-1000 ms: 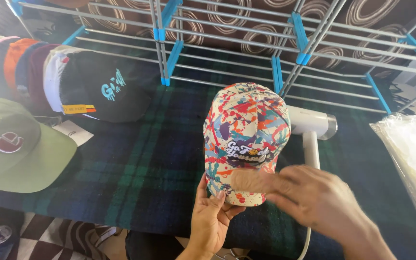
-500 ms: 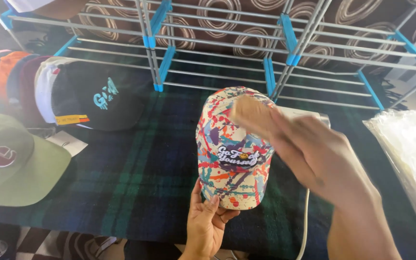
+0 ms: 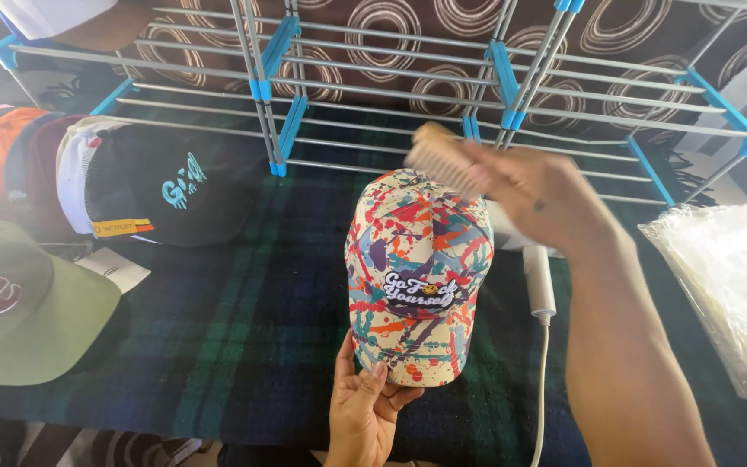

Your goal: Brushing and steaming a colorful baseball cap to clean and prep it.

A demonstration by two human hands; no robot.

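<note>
- Head view: the left hand [image 3: 363, 408] reached up from the bottom edge and held the paint-splattered cap [image 3: 417, 275] by its brim, thumb on the underside near the brim's left corner and fingers curled beneath, so the hand was closed on the cap.
- The cap stood above the dark green plaid cloth [image 3: 244, 320], crown pointing away from the person and front panel with its embroidered patch facing the camera.
- The right hand [image 3: 542, 195] came in from the right, forearm crossing the lower right of the frame, and was clasped around a small wooden brush [image 3: 438, 158].
- The brush was blurred; its bristle end sat at the top back of the cap's crown, touching or just above it, which cannot be told apart.
- A white handheld appliance [image 3: 536, 275] with a white cord [image 3: 536, 389] lay on the cloth just right of the cap, partly behind the right wrist.
- To the left lay a black cap [image 3: 170, 186] beside a row of stacked caps, and a green cap [image 3: 23, 303] nearer the camera.
- A wire rack with blue joints [image 3: 486, 65] stood behind, and a clear plastic bag [image 3: 728, 285] lay at far right.
</note>
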